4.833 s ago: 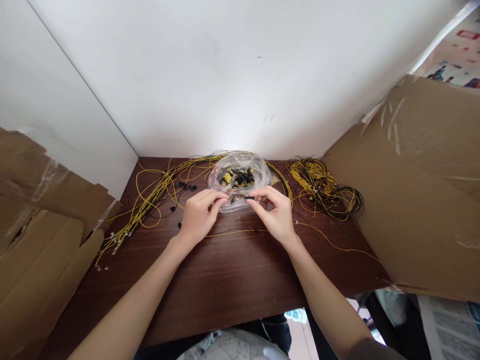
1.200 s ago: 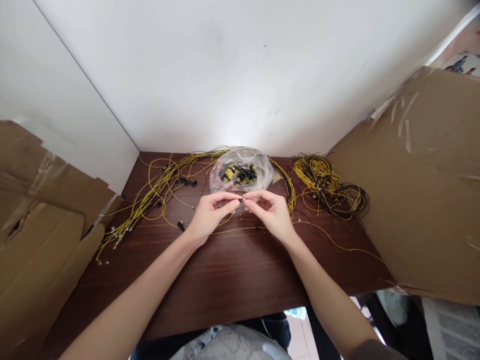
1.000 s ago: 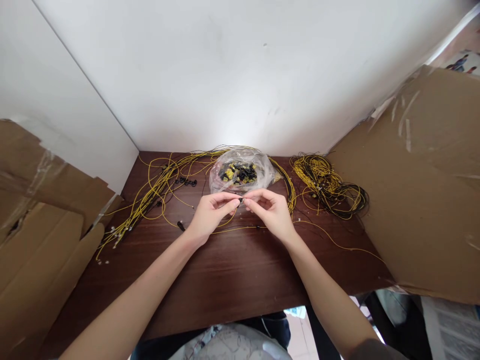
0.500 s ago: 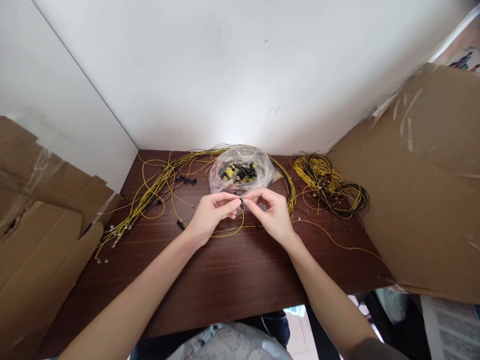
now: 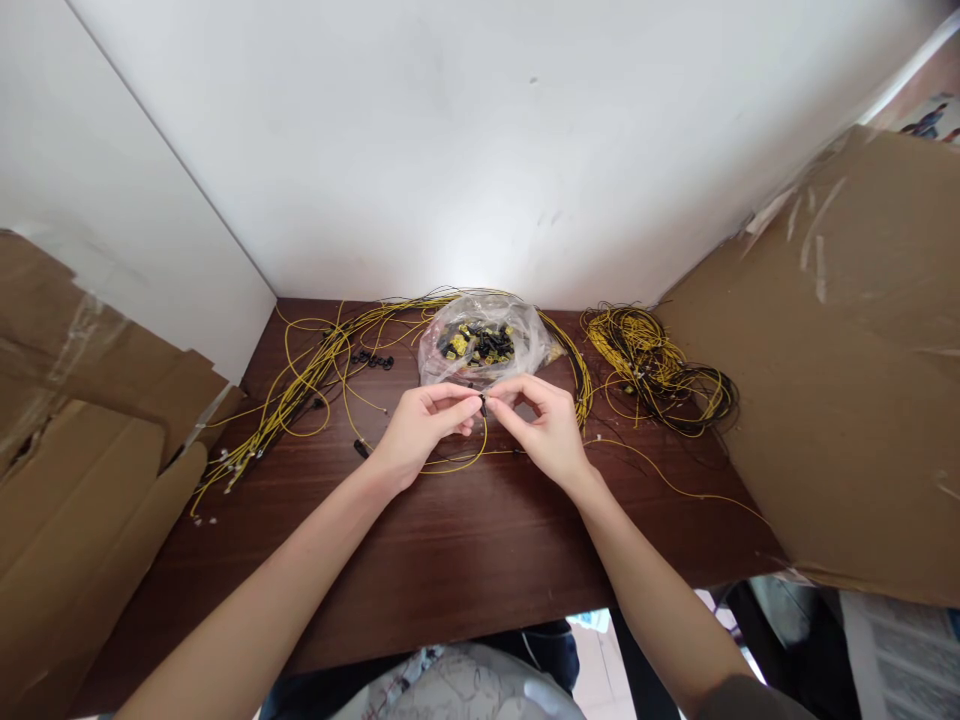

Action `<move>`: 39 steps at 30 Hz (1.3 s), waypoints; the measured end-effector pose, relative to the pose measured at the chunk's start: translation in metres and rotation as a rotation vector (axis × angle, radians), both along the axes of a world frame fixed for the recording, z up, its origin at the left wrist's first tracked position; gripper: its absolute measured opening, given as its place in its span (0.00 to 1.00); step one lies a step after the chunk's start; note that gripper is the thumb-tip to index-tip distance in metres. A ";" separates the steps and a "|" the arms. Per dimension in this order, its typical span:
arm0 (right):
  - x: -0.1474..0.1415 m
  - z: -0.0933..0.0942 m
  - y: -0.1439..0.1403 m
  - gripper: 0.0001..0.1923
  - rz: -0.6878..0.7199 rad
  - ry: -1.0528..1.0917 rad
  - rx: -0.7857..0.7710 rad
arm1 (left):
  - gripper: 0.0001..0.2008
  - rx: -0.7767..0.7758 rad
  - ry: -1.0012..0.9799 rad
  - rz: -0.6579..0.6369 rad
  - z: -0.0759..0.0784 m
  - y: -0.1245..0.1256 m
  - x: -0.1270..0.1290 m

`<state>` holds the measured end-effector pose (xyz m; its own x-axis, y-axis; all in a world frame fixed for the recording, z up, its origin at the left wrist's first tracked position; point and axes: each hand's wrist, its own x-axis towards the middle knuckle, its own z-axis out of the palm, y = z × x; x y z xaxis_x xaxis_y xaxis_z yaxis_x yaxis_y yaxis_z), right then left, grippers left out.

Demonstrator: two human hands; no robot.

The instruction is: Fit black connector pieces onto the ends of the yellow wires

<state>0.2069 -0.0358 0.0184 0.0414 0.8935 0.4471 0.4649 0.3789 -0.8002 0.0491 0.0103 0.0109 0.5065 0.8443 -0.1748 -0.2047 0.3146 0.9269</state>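
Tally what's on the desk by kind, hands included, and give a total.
Hands: 2, left hand and right hand, pinching a small black part on a yellow wire
Wire bundles: 2, loose yellow bundle and coiled bundle
Clear plastic bag of small parts: 1
Cardboard sheets: 2, left sheet and right sheet
Total: 7

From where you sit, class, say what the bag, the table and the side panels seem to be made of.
Bag: thin clear plastic film, glossy and crinkled, its black and yellow contents showing through.
Table: dark wood or wood-look veneer, with streaky grain and a low sheen.
Side panels: brown cardboard, matte and creased, with shiny strips that look like clear tape.
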 end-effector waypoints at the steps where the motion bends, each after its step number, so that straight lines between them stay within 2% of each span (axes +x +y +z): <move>1: 0.000 0.000 0.000 0.03 0.000 0.003 -0.004 | 0.11 0.000 -0.001 -0.003 0.000 0.000 0.000; 12: 0.000 0.002 0.000 0.04 0.030 0.035 -0.042 | 0.10 0.019 -0.032 -0.079 0.001 -0.004 0.001; 30: 0.003 0.002 0.001 0.05 0.003 0.010 -0.073 | 0.12 -0.020 -0.043 -0.071 0.003 -0.004 0.000; 35: 0.003 -0.001 0.003 0.08 0.026 0.173 -0.201 | 0.11 0.031 -0.020 0.049 0.000 -0.002 0.001; 39: -0.003 -0.004 0.004 0.11 0.139 0.311 -0.340 | 0.11 0.024 -0.075 0.124 0.000 0.000 0.001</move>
